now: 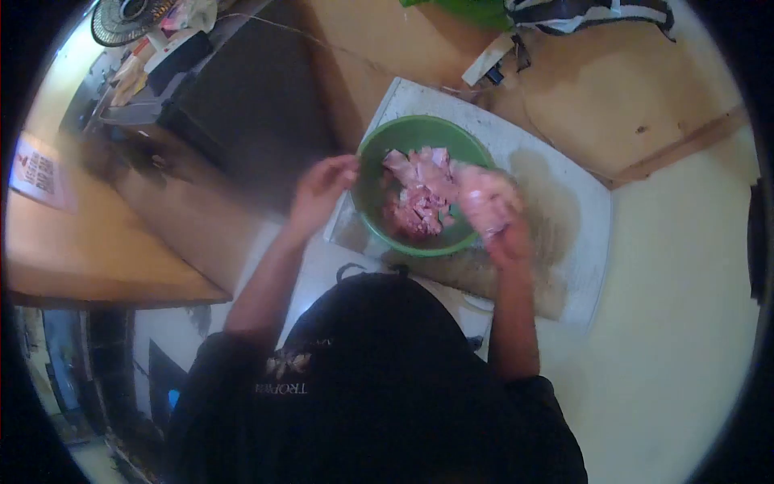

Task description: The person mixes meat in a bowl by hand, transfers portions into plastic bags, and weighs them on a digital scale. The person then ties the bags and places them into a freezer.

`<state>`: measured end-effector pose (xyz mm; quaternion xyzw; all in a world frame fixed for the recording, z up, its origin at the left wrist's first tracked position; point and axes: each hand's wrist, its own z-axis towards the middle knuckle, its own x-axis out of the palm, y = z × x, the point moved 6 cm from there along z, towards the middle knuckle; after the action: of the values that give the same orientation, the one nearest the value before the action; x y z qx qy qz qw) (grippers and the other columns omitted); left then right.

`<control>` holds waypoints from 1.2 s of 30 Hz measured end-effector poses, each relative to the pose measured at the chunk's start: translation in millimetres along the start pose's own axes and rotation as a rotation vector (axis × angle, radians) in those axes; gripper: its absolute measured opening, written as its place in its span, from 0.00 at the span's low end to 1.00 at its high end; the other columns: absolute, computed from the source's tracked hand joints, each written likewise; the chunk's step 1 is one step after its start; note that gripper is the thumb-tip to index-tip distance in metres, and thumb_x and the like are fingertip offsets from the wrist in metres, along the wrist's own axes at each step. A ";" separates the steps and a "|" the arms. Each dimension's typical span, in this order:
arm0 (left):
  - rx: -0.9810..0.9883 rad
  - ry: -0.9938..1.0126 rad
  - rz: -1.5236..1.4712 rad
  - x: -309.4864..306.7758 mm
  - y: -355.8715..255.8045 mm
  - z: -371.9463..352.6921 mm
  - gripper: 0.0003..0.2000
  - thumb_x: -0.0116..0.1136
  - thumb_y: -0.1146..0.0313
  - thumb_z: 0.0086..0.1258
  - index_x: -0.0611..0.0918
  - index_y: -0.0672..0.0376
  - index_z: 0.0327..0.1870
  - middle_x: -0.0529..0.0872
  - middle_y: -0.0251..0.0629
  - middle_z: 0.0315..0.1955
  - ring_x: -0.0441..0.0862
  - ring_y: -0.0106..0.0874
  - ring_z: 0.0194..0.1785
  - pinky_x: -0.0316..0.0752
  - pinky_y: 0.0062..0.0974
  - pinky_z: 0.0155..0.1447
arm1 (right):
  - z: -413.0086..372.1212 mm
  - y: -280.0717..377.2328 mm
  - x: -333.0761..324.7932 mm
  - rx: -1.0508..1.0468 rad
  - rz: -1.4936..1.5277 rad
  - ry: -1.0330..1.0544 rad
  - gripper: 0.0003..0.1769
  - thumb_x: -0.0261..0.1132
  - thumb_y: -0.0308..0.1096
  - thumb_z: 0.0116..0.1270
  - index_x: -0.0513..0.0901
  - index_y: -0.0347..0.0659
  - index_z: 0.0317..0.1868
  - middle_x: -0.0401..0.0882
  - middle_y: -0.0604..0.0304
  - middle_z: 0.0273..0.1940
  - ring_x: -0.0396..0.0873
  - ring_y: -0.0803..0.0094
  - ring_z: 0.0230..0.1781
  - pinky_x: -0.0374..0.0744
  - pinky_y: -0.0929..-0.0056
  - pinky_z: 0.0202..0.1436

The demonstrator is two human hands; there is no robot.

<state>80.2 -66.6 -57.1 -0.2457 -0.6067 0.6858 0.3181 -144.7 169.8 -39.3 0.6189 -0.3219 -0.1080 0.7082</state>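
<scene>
A green bowl (pixel 371 161) stands on a white cutting board (pixel 564 202) and holds several pieces of raw pink meat (pixel 419 198). My left hand (pixel 322 189) rests on the bowl's left rim with its fingers curled over the edge. Blurred by motion, my right hand (pixel 504 230) is at the bowl's right rim, closed on a pale pink piece of meat (pixel 480 194) held just over the bowl. Both forearms reach out from my black shirt at the bottom of the view.
The board's right part shows a wet, stained patch (pixel 556 210). A wooden table (pixel 89 258) lies to the left, with a fan (pixel 121 20) and clutter at the top left. A striped bag (pixel 588 12) sits at the top, and cream floor (pixel 685 323) spreads to the right.
</scene>
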 end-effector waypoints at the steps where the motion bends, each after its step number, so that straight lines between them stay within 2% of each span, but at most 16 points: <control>1: -0.094 -0.050 0.138 -17.5 3.7 -4.3 0.19 0.57 0.62 0.72 0.76 0.63 0.58 0.84 0.38 0.46 0.80 0.26 0.46 0.77 0.26 0.49 | -7.0 19.9 -5.3 -0.094 -0.186 0.011 0.21 0.56 0.36 0.70 0.70 0.40 0.62 0.73 0.55 0.59 0.74 0.65 0.59 0.73 0.64 0.63; 2: -0.184 -0.099 0.279 -33.2 8.7 -6.9 0.20 0.57 0.59 0.72 0.76 0.62 0.59 0.84 0.38 0.45 0.81 0.26 0.44 0.77 0.25 0.46 | -14.5 39.7 -10.7 -0.190 -0.371 0.005 0.21 0.55 0.36 0.71 0.70 0.40 0.62 0.73 0.55 0.60 0.73 0.65 0.59 0.73 0.64 0.63; 4: -0.286 -0.090 0.314 -54.6 27.5 -14.6 0.21 0.57 0.58 0.71 0.76 0.61 0.60 0.84 0.37 0.44 0.81 0.26 0.43 0.77 0.25 0.44 | -36.2 46.4 -32.0 -0.013 0.317 -0.280 0.21 0.54 0.37 0.73 0.69 0.41 0.64 0.71 0.55 0.62 0.71 0.64 0.62 0.73 0.60 0.64; 6: -0.381 -0.079 0.357 -59.0 44.5 -20.1 0.22 0.57 0.57 0.71 0.75 0.59 0.60 0.84 0.37 0.43 0.81 0.26 0.41 0.77 0.25 0.42 | -56.8 48.2 -45.0 -0.033 0.367 -0.311 0.22 0.53 0.38 0.74 0.67 0.41 0.65 0.70 0.56 0.63 0.71 0.64 0.62 0.73 0.59 0.63; 8: -0.503 0.018 0.116 -47.9 57.3 -27.3 0.22 0.58 0.58 0.71 0.74 0.57 0.62 0.84 0.36 0.42 0.81 0.26 0.41 0.77 0.25 0.42 | -73.1 46.8 -51.0 -0.059 0.422 -0.339 0.23 0.52 0.40 0.75 0.66 0.42 0.66 0.70 0.56 0.63 0.72 0.64 0.62 0.73 0.57 0.63; 10: -0.554 0.059 0.108 -39.3 59.1 -26.9 0.22 0.58 0.58 0.70 0.74 0.57 0.62 0.83 0.37 0.43 0.81 0.27 0.41 0.77 0.26 0.42 | -87.4 40.7 -53.9 -0.091 0.450 -0.368 0.32 0.54 0.44 0.74 0.60 0.35 0.71 0.58 0.51 0.72 0.61 0.62 0.71 0.62 0.62 0.73; 11: -0.604 0.085 0.099 -34.4 60.5 -27.1 0.23 0.59 0.58 0.70 0.74 0.57 0.62 0.83 0.38 0.44 0.81 0.27 0.42 0.77 0.26 0.43 | -94.6 34.3 -56.3 -0.096 0.450 -0.382 0.32 0.54 0.44 0.74 0.60 0.35 0.71 0.58 0.51 0.72 0.61 0.62 0.71 0.62 0.62 0.73; 15: -0.581 0.135 -0.012 -16.6 76.5 -16.6 0.27 0.61 0.58 0.68 0.70 0.57 0.65 0.82 0.40 0.46 0.83 0.29 0.40 0.79 0.27 0.39 | -112.2 23.9 -53.0 -0.142 0.573 -0.330 0.32 0.52 0.43 0.75 0.56 0.38 0.73 0.55 0.53 0.73 0.59 0.63 0.72 0.61 0.63 0.74; 17: -0.697 0.122 -0.135 -0.1 76.1 -20.4 0.32 0.62 0.59 0.68 0.63 0.57 0.70 0.82 0.43 0.46 0.84 0.31 0.37 0.80 0.27 0.35 | -120.0 21.9 -51.8 -0.130 0.568 -0.364 0.32 0.52 0.43 0.75 0.55 0.39 0.73 0.55 0.53 0.74 0.59 0.63 0.72 0.61 0.64 0.73; 21: -0.715 0.112 -0.196 18.7 72.2 -23.1 0.32 0.62 0.59 0.68 0.62 0.58 0.68 0.81 0.45 0.44 0.84 0.32 0.33 0.80 0.28 0.31 | -148.5 16.4 -72.6 -0.150 0.561 -0.324 0.33 0.52 0.45 0.75 0.55 0.38 0.73 0.58 0.53 0.72 0.62 0.65 0.70 0.64 0.66 0.70; 22: -0.732 0.092 -0.201 18.7 74.3 -22.6 0.29 0.62 0.59 0.68 0.65 0.60 0.65 0.81 0.45 0.44 0.84 0.33 0.34 0.80 0.29 0.32 | -156.3 10.2 -77.7 -0.153 0.551 -0.259 0.35 0.53 0.47 0.74 0.55 0.38 0.73 0.59 0.53 0.72 0.64 0.66 0.68 0.65 0.66 0.69; 26: -0.792 0.096 -0.251 19.4 83.8 -18.6 0.21 0.61 0.62 0.68 0.71 0.62 0.56 0.81 0.43 0.45 0.83 0.35 0.39 0.80 0.32 0.36 | -192.5 -9.7 -85.6 -0.167 0.393 -0.319 0.37 0.54 0.51 0.72 0.57 0.37 0.72 0.66 0.52 0.67 0.69 0.67 0.63 0.69 0.67 0.65; 29: -0.776 0.079 -0.283 21.7 84.6 -18.8 0.19 0.60 0.65 0.69 0.72 0.63 0.56 0.81 0.43 0.46 0.82 0.37 0.45 0.81 0.36 0.42 | -229.3 -42.5 -95.2 -0.112 0.400 -0.458 0.37 0.55 0.53 0.71 0.61 0.36 0.70 0.70 0.54 0.62 0.72 0.68 0.56 0.73 0.68 0.60; 31: -0.764 0.047 -0.275 23.2 88.6 -18.0 0.18 0.59 0.65 0.69 0.72 0.63 0.56 0.80 0.43 0.47 0.82 0.37 0.47 0.81 0.38 0.43 | -247.7 -74.4 -95.7 0.049 0.725 -0.449 0.37 0.64 0.46 0.65 0.62 0.42 0.70 0.69 0.53 0.64 0.72 0.61 0.58 0.75 0.63 0.58; 33: -0.750 0.017 -0.266 22.8 99.5 -16.4 0.17 0.59 0.66 0.69 0.73 0.63 0.55 0.80 0.43 0.47 0.81 0.37 0.50 0.81 0.40 0.45 | -260.7 -107.1 -96.5 0.068 0.751 -0.408 0.37 0.64 0.46 0.64 0.62 0.41 0.70 0.69 0.53 0.64 0.73 0.61 0.58 0.75 0.63 0.58; 36: -0.671 0.052 -0.265 21.9 111.6 -10.4 0.17 0.58 0.67 0.69 0.74 0.63 0.55 0.79 0.44 0.49 0.80 0.38 0.52 0.81 0.41 0.47 | -274.0 -117.0 -76.2 0.185 0.585 -0.521 0.40 0.65 0.47 0.63 0.60 0.39 0.70 0.69 0.52 0.63 0.73 0.60 0.58 0.75 0.64 0.58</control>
<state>57.6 -50.4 -167.8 -0.2729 -0.8163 0.3948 0.3214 -13.0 408.3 -181.8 0.5141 -0.6619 -0.0257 0.5449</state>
